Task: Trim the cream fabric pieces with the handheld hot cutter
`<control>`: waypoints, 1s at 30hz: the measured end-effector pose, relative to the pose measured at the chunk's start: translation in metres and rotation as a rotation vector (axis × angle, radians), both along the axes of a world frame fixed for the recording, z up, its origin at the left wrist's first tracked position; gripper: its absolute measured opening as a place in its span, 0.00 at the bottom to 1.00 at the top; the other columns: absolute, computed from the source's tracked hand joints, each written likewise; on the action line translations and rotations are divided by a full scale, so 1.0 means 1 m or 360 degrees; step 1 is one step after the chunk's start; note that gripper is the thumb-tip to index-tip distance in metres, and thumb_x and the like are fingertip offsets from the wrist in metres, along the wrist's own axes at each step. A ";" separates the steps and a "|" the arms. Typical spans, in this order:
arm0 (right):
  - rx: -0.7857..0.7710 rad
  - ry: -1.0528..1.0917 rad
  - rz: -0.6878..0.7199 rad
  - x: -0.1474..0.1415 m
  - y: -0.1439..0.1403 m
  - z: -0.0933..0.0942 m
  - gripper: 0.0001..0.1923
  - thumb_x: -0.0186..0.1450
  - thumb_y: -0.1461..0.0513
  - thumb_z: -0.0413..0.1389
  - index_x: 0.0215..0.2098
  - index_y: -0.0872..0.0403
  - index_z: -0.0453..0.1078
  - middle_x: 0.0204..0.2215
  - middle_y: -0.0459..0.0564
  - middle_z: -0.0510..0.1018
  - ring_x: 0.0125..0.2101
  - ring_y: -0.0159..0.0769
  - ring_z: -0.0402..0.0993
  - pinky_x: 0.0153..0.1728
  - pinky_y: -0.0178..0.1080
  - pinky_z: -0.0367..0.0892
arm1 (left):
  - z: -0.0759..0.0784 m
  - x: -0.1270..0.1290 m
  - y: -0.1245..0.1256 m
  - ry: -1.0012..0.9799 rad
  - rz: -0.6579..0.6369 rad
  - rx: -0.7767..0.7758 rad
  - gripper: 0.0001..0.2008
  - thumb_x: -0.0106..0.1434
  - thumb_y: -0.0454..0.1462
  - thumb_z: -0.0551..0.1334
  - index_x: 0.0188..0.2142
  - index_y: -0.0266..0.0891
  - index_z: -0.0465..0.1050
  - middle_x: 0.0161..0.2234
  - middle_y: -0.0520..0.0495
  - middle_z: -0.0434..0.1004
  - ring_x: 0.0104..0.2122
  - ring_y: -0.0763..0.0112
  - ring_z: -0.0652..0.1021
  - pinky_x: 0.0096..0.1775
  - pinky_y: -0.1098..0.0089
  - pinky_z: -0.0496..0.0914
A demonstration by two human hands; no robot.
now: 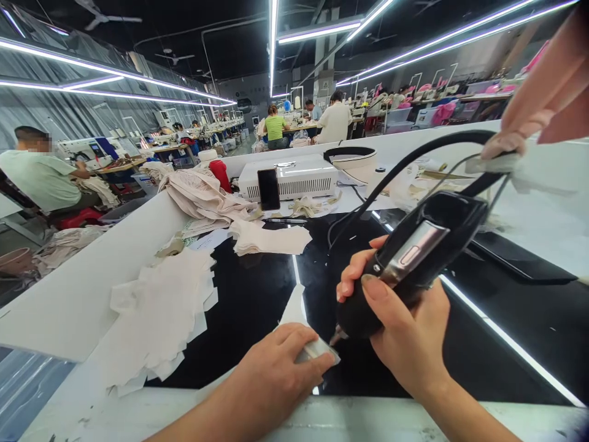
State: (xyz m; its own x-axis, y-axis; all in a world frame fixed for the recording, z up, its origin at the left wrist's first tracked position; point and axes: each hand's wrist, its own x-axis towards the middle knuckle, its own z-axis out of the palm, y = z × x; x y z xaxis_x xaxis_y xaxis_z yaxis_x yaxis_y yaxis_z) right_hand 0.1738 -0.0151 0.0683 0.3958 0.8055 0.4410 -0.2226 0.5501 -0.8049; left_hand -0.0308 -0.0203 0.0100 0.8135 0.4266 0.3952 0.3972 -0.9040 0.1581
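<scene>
- Right fingers (380, 291) wrapped round the black corded handheld tool (411, 252); from here I can't tell whether its tip touches the translucent piece (317, 348).
- Left fingers (298, 336) pinch that piece, over the tabletop (251, 307); my hand hides much of it and the pale fabric (293, 304).
- Blurred pale shape (547, 92), cut off upper right.
- Fabric cutouts (156, 307) crowd leftward; black tabletop runs on rightward.
</scene>
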 end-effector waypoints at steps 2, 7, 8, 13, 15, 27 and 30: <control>-0.0003 -0.0004 0.0011 -0.001 0.001 -0.001 0.18 0.66 0.55 0.74 0.49 0.44 0.75 0.34 0.40 0.82 0.26 0.34 0.78 0.26 0.37 0.77 | 0.001 0.000 0.000 -0.0006 0.0006 -0.0016 0.15 0.79 0.32 0.61 0.62 0.41 0.76 0.53 0.38 0.79 0.49 0.58 0.83 0.50 0.60 0.85; -0.0012 0.0024 0.0039 -0.003 -0.001 -0.002 0.19 0.66 0.56 0.75 0.52 0.44 0.75 0.34 0.40 0.82 0.26 0.33 0.79 0.28 0.37 0.79 | 0.003 0.000 -0.001 -0.0051 0.0006 -0.0066 0.16 0.81 0.32 0.58 0.63 0.42 0.77 0.53 0.38 0.79 0.49 0.59 0.83 0.50 0.61 0.85; -0.0005 0.0028 0.0047 -0.003 -0.002 -0.002 0.19 0.66 0.56 0.75 0.51 0.44 0.75 0.34 0.40 0.82 0.26 0.33 0.79 0.28 0.37 0.79 | 0.003 0.000 -0.001 -0.0058 0.0009 -0.0066 0.16 0.81 0.33 0.57 0.62 0.42 0.77 0.53 0.38 0.79 0.49 0.59 0.83 0.51 0.61 0.85; 0.0029 0.0031 0.0079 -0.003 -0.001 -0.003 0.18 0.67 0.56 0.74 0.51 0.44 0.75 0.34 0.40 0.82 0.27 0.33 0.79 0.28 0.37 0.79 | 0.004 0.000 -0.001 -0.0041 0.0004 -0.0107 0.16 0.81 0.33 0.58 0.63 0.43 0.77 0.53 0.38 0.78 0.50 0.58 0.83 0.51 0.59 0.85; 0.0017 0.0014 0.0070 -0.004 -0.001 -0.002 0.17 0.68 0.57 0.74 0.51 0.44 0.75 0.34 0.40 0.82 0.27 0.33 0.79 0.28 0.37 0.79 | 0.006 -0.001 -0.001 -0.0037 0.0005 -0.0122 0.16 0.81 0.33 0.59 0.63 0.43 0.77 0.53 0.38 0.78 0.50 0.57 0.82 0.52 0.58 0.85; -0.0020 0.0022 0.0001 -0.009 0.008 0.002 0.20 0.66 0.56 0.74 0.51 0.44 0.73 0.33 0.40 0.80 0.26 0.35 0.77 0.29 0.40 0.78 | 0.007 -0.003 -0.002 -0.0012 0.0060 -0.0150 0.17 0.78 0.35 0.66 0.63 0.47 0.78 0.56 0.38 0.75 0.55 0.54 0.79 0.57 0.54 0.83; -0.0020 0.0003 0.0021 -0.012 0.011 0.001 0.20 0.66 0.56 0.74 0.51 0.45 0.73 0.33 0.40 0.80 0.26 0.34 0.77 0.29 0.39 0.77 | 0.008 -0.003 -0.001 -0.0011 0.0064 -0.0182 0.18 0.77 0.34 0.68 0.64 0.48 0.78 0.56 0.38 0.75 0.56 0.54 0.79 0.56 0.55 0.83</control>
